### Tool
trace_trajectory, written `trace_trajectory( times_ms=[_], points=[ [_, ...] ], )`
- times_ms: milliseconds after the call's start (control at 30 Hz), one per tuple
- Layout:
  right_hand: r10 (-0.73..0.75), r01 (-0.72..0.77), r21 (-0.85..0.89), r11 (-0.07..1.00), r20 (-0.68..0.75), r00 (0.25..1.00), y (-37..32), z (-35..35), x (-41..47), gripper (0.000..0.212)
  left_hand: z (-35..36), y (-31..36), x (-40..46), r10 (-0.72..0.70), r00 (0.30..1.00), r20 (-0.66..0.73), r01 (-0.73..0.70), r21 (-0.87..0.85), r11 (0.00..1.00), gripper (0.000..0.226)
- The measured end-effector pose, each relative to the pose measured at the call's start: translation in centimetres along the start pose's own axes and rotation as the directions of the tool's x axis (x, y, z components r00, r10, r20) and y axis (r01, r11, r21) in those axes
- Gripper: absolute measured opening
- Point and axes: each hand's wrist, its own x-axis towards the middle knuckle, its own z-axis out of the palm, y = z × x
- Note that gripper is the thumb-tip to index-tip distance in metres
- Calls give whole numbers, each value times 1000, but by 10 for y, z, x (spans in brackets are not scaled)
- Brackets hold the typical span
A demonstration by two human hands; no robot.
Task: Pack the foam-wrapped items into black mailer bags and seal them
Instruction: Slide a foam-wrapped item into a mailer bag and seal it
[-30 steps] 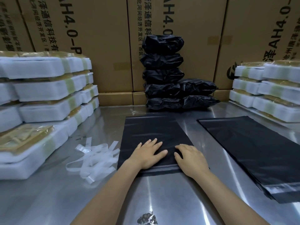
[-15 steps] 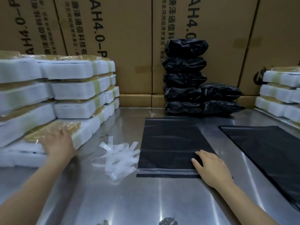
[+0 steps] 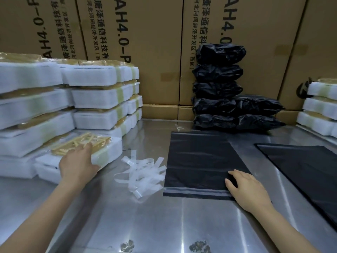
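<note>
While seven sealed bags [image 3: 235, 92] are sitting stacked, the left hand [image 3: 77, 164] is gripping another foam pack [image 3: 80, 152] — the right hand [image 3: 244, 189], fingers relaxed, is pressing an empty bag [image 3: 198, 159]; many packs are waiting.

White foam-wrapped item [image 3: 102, 152] flat, front of left stacks; black mailer bag [image 3: 198, 161] flat mid-table, strip end nearest.

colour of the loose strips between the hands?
Translucent white, the peeled strips piled on the steel table; head view.
</note>
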Motion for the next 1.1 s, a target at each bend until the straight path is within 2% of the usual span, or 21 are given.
trace_trajectory(
  times_ms=[167,267,333,400,433,467,500,533,567,600,633,667,733,800,900,967,1033,1067,1100],
  points=[
    [-28,29,25,999,-50,998,0,1,-4,42,-20,17,-20,26,999,-41,-35,-245,969,71],
    [-114,131,75,989,-191,975,-2,-2,-7,35,-43,41,-33,139,978,-155,-180,-297,938,71],
    [-104,181,231,956,-311,945,-3,-6,-9,25,-59,59,-45,281,902,-328,-380,-296,876,72],
    [7,169,466,868,-353,936,-3,-11,-11,13,-71,78,-58,412,771,-486,-573,-246,782,73],
    [92,130,615,778,-315,945,-4,-14,-12,8,-76,86,-64,467,708,-530,-644,-212,735,74],
    [178,62,777,626,-220,959,-4,-19,-11,8,-79,95,-69,519,652,-552,-704,-188,685,75],
    [224,-48,909,414,-51,973,-5,-24,-12,14,-81,104,-75,577,597,-558,-761,-165,628,77],
    [197,-188,963,191,150,969,-3,-29,-12,28,-81,113,-80,639,537,-551,-813,-134,567,78],
    [104,-302,953,-1,301,948,1,-32,-12,48,-79,122,-86,699,475,-535,-857,-99,506,78],
    [-12,-375,917,-140,377,926,9,-33,-12,68,-76,132,-93,753,414,-512,-893,-66,445,78],
    [-125,-414,882,-225,395,910,17,-34,-14,83,-72,142,-100,801,359,-480,-920,-36,391,79],
    [-229,-438,861,-258,386,894,24,-35,-16,91,-66,151,-108,841,316,-440,-938,-12,346,81],
    [-330,-463,857,-228,379,865,30,-38,-22,86,-54,166,-117,869,284,-406,-951,-4,309,82],
    [-269,-435,875,-212,375,887,31,-42,-23,75,-45,175,-119,817,339,-467,-936,-76,344,80],
    [-102,-335,893,-300,319,942,31,-44,-22,57,-38,190,-122,608,525,-595,-849,-322,418,77],
    [-15,-291,871,-395,311,950,32,-44,-22,48,-31,203,-123,439,664,-606,-748,-532,398,60],
    [49,-248,840,-483,309,950,32,-45,-24,37,-23,212,-121,402,796,-453,-593,-718,365,35],
    [87,-221,829,-514,307,948,33,-46,-25,31,-15,215,-119,461,827,-321,-514,-764,390,26],
    [120,-198,819,-538,307,944,34,-48,-25,26,-7,218,-117,547,819,-176,-467,-758,455,25]
  ],
)
